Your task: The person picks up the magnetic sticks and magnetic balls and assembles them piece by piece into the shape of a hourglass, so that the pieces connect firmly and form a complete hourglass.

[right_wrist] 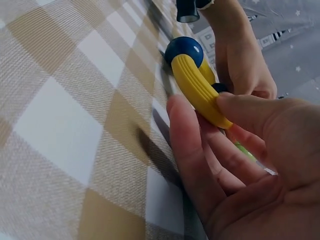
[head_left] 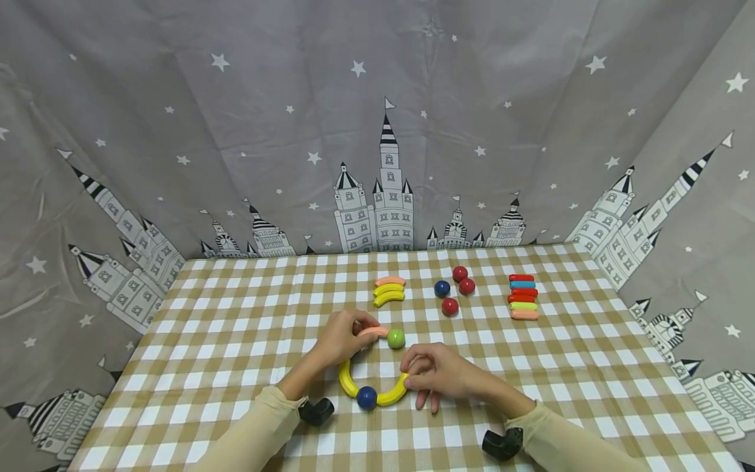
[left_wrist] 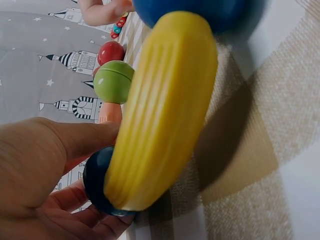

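Note:
A chain of toy pieces lies on the checked cloth: a yellow curved rod [left_wrist: 162, 110], a blue ball [head_left: 366, 398] at the front, and a second yellow curved rod [right_wrist: 197, 92]. At the chain's far left corner my left hand [head_left: 345, 337] holds a dark blue ball [left_wrist: 98, 175], hidden from the head view by the hand. From there an orange curved rod [head_left: 377, 331] runs right to a green ball [head_left: 396, 338]. My right hand [head_left: 439, 375] pinches the end of the second yellow rod between thumb and fingers. A gap separates that end from the green ball.
Farther back lie an orange curved rod [head_left: 390, 281] and two yellow curved rods [head_left: 388, 298]. Right of them sit red balls [head_left: 450, 306] and a blue ball [head_left: 442, 288]. Several straight coloured rods [head_left: 523, 295] form a column at the right. A grey castle-print curtain [head_left: 265, 131] stands behind.

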A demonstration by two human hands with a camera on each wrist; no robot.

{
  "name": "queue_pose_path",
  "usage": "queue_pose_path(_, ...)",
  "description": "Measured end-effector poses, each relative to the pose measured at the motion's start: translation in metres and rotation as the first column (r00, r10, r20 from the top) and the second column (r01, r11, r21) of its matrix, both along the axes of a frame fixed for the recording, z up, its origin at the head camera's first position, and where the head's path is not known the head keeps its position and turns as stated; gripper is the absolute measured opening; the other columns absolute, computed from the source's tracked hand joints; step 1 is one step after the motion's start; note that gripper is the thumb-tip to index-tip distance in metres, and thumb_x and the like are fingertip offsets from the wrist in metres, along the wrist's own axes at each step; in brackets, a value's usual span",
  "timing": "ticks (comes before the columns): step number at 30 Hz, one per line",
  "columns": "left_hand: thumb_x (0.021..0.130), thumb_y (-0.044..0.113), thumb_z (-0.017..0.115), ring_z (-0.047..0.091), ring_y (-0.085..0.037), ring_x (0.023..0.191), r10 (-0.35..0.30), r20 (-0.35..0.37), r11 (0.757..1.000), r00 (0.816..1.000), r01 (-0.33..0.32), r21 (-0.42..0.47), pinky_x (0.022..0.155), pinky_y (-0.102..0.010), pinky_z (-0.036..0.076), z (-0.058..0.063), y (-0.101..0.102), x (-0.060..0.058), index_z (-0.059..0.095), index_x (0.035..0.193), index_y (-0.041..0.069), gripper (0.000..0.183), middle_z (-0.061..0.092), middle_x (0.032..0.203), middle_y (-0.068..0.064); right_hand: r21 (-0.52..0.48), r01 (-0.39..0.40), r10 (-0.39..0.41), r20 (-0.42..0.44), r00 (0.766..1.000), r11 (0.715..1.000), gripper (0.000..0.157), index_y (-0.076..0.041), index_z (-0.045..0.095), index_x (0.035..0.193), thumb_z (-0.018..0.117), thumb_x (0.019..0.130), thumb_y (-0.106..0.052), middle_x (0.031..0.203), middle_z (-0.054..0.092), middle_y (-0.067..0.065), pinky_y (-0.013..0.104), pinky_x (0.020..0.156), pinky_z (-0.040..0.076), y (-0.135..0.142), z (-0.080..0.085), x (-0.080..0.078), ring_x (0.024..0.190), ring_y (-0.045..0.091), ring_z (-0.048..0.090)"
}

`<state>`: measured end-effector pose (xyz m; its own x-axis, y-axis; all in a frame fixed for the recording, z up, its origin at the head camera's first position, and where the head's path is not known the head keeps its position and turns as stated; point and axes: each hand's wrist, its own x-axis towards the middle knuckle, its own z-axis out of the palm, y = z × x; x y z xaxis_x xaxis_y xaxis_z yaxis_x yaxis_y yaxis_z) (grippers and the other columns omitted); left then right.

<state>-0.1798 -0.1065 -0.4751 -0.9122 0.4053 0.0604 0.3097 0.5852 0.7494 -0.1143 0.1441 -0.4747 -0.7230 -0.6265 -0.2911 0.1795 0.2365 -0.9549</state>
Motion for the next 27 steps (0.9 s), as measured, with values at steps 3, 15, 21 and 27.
queue_pose_path(3,0.089,0.021,0.083,0.053,-0.010,0.065,0.006,0.001,1.000,1.000,-0.006,-0.009,0.056,-0.023,0.043,0.002,-0.001,0.000,0.079,0.095,0.011,0.012,0.069,0.081,0.005,0.007,0.046,-0.046,0.005,0.999,0.999,0.024,-0.001,0.059,0.117,0.070,0.098,-0.011,0.095,0.076,0.016,0.029,0.050,0.056,0.001,0.000,-0.004,0.066,0.023,0.072)
queue_pose_path(15,0.087,0.018,0.085,0.059,-0.009,0.070,-0.009,0.019,0.998,1.000,0.010,-0.057,0.064,-0.025,0.050,0.004,-0.004,0.004,0.077,0.093,0.010,0.013,0.069,0.082,0.006,0.037,0.214,-0.211,-0.060,0.976,0.976,0.021,-0.002,0.060,0.117,0.066,0.099,-0.009,0.087,0.073,0.013,0.034,0.053,0.058,0.005,-0.001,-0.025,0.069,0.026,0.071)
queue_pose_path(21,0.086,0.019,0.086,0.055,-0.009,0.066,-0.029,-0.001,0.997,1.000,0.029,-0.067,0.059,-0.024,0.046,0.005,-0.001,0.007,0.075,0.089,0.010,0.014,0.063,0.073,0.006,0.058,0.234,-0.229,-0.085,0.970,0.970,0.018,-0.002,0.062,0.116,0.065,0.099,-0.008,0.087,0.072,0.013,0.038,0.055,0.059,0.007,0.002,-0.033,0.068,0.026,0.070)
queue_pose_path(27,0.086,0.017,0.085,0.053,-0.011,0.066,-0.060,0.004,0.995,0.998,0.060,-0.076,0.058,-0.024,0.044,0.008,0.001,0.005,0.073,0.090,0.010,0.015,0.062,0.074,0.003,0.045,0.254,-0.251,-0.060,0.966,0.966,0.026,-0.002,0.060,0.117,0.073,0.095,-0.006,0.096,0.072,0.013,0.039,0.065,0.061,0.004,0.004,-0.027,0.073,0.023,0.070)
